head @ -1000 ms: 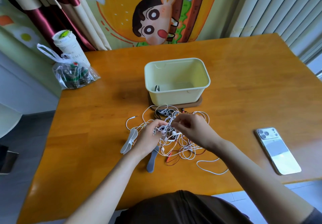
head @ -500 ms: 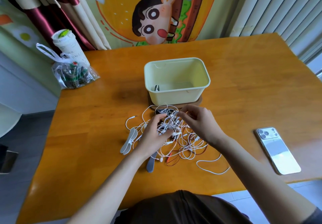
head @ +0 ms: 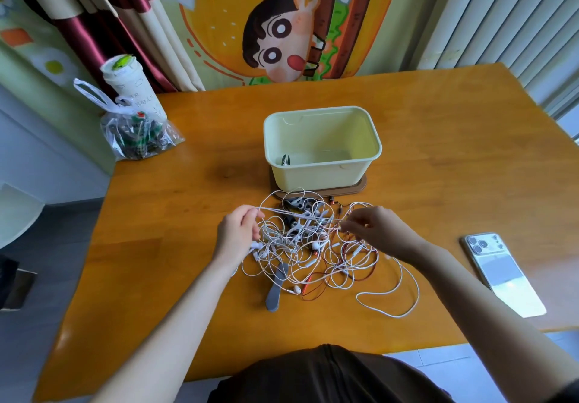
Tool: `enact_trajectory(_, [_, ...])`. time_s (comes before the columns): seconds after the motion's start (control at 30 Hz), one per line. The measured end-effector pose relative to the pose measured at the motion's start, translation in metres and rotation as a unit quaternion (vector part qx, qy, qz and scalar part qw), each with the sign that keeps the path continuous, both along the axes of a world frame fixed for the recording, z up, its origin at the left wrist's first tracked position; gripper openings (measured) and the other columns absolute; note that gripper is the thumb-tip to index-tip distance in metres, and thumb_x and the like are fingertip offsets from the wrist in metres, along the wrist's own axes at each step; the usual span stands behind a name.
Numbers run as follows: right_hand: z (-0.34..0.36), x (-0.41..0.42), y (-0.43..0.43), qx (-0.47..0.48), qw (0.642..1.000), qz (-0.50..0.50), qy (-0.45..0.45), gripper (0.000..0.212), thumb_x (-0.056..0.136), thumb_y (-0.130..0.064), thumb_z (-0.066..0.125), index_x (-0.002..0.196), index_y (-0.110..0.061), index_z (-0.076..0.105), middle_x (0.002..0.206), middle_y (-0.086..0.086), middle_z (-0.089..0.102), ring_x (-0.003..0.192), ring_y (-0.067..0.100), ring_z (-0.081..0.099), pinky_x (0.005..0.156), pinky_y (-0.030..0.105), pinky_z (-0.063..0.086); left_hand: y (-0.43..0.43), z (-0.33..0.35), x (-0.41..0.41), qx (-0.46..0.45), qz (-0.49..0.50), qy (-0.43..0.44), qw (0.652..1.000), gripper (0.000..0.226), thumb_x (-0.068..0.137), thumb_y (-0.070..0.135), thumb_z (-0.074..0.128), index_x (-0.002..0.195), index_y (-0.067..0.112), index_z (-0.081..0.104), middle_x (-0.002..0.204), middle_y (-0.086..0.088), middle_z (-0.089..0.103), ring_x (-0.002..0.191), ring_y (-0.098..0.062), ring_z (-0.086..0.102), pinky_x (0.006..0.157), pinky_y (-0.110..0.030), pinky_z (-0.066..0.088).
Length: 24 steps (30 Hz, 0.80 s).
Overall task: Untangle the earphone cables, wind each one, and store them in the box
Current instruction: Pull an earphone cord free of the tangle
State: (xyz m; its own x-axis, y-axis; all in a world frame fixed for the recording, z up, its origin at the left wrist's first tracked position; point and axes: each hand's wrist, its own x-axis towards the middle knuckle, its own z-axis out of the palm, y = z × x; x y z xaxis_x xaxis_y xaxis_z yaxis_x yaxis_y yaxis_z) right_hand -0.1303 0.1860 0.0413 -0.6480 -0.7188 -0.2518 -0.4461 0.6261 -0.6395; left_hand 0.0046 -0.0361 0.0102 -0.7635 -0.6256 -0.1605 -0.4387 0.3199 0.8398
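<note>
Near the tabletop (head: 438, 152) centre: earphone cables (head: 307, 246) still one tangle. Left hand (head: 238, 233) and right hand (head: 372, 227), apart, each pinch a white strand taut between them. Box (head: 322, 149) just beyond, nearly empty. Untangling barely started; winding, storing remain.

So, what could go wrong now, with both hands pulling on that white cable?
1. The left hand and right hand stretch one white cable across the tangle; pulling harder may tighten knots instead of freeing it.
2. The red cable is woven through the white ones, so it could be dragged along.
3. A loose loop lies near the right forearm and might snag on it.
</note>
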Motion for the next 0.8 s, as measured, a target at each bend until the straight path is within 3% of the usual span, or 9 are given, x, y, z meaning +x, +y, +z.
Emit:
enact_trajectory(0.13, [0.003,-0.01,0.007,-0.008,0.998,-0.06,0.026,0.02,0.092,-0.036,0.056,0.077,-0.025,0.065,0.064,-0.009,0.06,0.057,0.011,0.054,0.053,0.025,0.04,-0.012,-0.014,0.012,-0.008,0.054,-0.035,0.998,0.026,0.101,0.01,0.04,0.089,0.011,0.063,0.061,-0.001,0.054,0.056,-0.012,0.05,0.05,-0.02,0.041])
enact_trajectory(0.23, [0.006,-0.009,0.003,-0.024,0.995,-0.081,0.044,0.023,0.092,-0.036,0.056,0.082,-0.019,0.068,0.064,-0.007,0.061,0.057,0.011,0.054,0.053,0.028,0.041,-0.013,-0.025,0.011,-0.016,-0.009,-0.113,0.993,0.026,0.1,0.01,0.041,0.092,0.01,0.066,0.065,0.001,0.056,0.062,-0.019,0.053,0.063,-0.038,0.048])
enact_trajectory(0.3, [0.009,-0.001,-0.004,-0.035,0.996,-0.067,0.037,0.022,0.092,-0.036,0.056,0.081,-0.02,0.067,0.065,-0.005,0.062,0.06,0.014,0.056,0.055,0.03,0.043,-0.006,-0.024,0.007,-0.002,-0.052,-0.153,0.987,0.022,0.1,0.014,0.044,0.097,0.009,0.065,0.068,0.001,0.056,0.065,-0.021,0.054,0.065,-0.038,0.049])
enact_trajectory(0.43, [0.012,0.015,-0.018,-0.047,0.999,-0.016,0.022,0.02,0.093,-0.034,0.055,0.084,-0.021,0.066,0.065,-0.009,0.059,0.055,0.006,0.054,0.052,0.024,0.042,0.019,0.003,-0.005,0.085,-0.107,-0.096,0.986,0.013,0.098,0.018,0.049,0.103,0.011,0.058,0.07,-0.001,0.056,0.06,-0.011,0.054,0.052,-0.015,0.044])
enact_trajectory(0.53, [0.011,0.026,-0.026,-0.053,0.998,0.014,0.026,0.016,0.094,-0.031,0.056,0.079,-0.027,0.06,0.059,-0.014,0.053,0.051,0.0,0.051,0.048,0.015,0.036,0.038,0.024,-0.015,0.139,-0.165,-0.04,0.976,0.016,0.094,0.013,0.056,0.109,0.019,0.056,0.086,-0.002,0.061,0.075,-0.012,0.06,0.068,-0.025,0.052])
enact_trajectory(0.63, [0.009,0.031,-0.03,-0.055,0.998,0.015,0.029,0.018,0.095,-0.032,0.053,0.08,-0.024,0.061,0.061,-0.012,0.055,0.051,0.004,0.05,0.049,0.021,0.037,0.05,0.035,-0.021,0.127,-0.213,-0.018,0.969,0.027,0.092,0.008,0.058,0.11,0.027,0.056,0.088,-0.003,0.06,0.082,-0.018,0.061,0.081,-0.037,0.053])
enact_trajectory(0.7, [0.008,0.03,-0.03,-0.055,0.998,0.002,0.033,0.022,0.094,-0.033,0.053,0.081,-0.019,0.064,0.061,-0.007,0.056,0.052,0.009,0.049,0.05,0.028,0.038,0.053,0.037,-0.021,0.122,-0.207,-0.026,0.971,0.027,0.093,0.008,0.055,0.111,0.027,0.058,0.088,-0.002,0.061,0.083,-0.019,0.061,0.084,-0.039,0.051])
enact_trajectory(0.8, [0.007,0.028,-0.028,-0.054,0.998,-0.002,0.041,0.025,0.094,-0.035,0.052,0.082,-0.017,0.065,0.061,-0.006,0.057,0.051,0.01,0.049,0.048,0.025,0.036,0.051,0.038,-0.02,0.13,-0.203,-0.056,0.969,0.029,0.094,0.009,0.048,0.118,0.022,0.057,0.088,-0.005,0.061,0.08,-0.013,0.056,0.078,-0.035,0.05])
